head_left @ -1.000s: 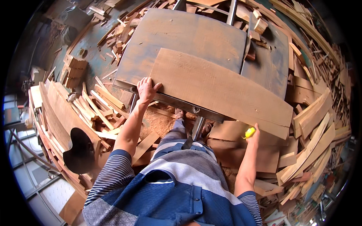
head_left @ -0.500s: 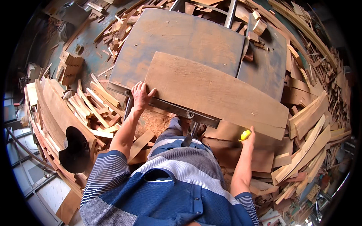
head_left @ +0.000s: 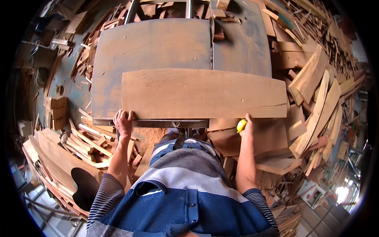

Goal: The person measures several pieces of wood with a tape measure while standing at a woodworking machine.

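Wooden board, lying flat across the near part of the metal counter, its right end reaching past the front rail and showing a dark crack. At its near left corner is the person's left hand, with the fingers bent and slightly apart; whether they pinch the wood cannot be told. The right hand closes its fingers around a small yellow object, one fingertip at the board's near edge. Loose wood pieces lie piled on both sides.
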### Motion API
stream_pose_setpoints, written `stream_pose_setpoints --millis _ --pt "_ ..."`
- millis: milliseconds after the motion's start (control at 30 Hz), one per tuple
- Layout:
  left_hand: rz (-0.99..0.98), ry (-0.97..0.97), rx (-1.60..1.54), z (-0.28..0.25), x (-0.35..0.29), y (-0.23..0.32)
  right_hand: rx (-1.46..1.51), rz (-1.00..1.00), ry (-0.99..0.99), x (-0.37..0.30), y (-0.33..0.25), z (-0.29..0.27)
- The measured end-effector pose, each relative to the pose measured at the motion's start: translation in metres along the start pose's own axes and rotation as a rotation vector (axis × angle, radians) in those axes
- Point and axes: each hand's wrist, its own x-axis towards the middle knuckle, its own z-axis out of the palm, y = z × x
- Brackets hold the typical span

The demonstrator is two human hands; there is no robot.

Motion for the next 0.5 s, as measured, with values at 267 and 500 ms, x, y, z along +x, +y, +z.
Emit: stream_pose_setpoints --millis 267,500 --pt "-0.011 -0.005 0.01 0.002 -0.012 -0.012 -0.005 -0.007 0.005 -0.02 -0.004 0.006" --pt "-0.014 -0.058 0.031 -0.011 -0.022 -0.009 0.069 -0.002 -0.034 -0.048 0.002 -0.003"
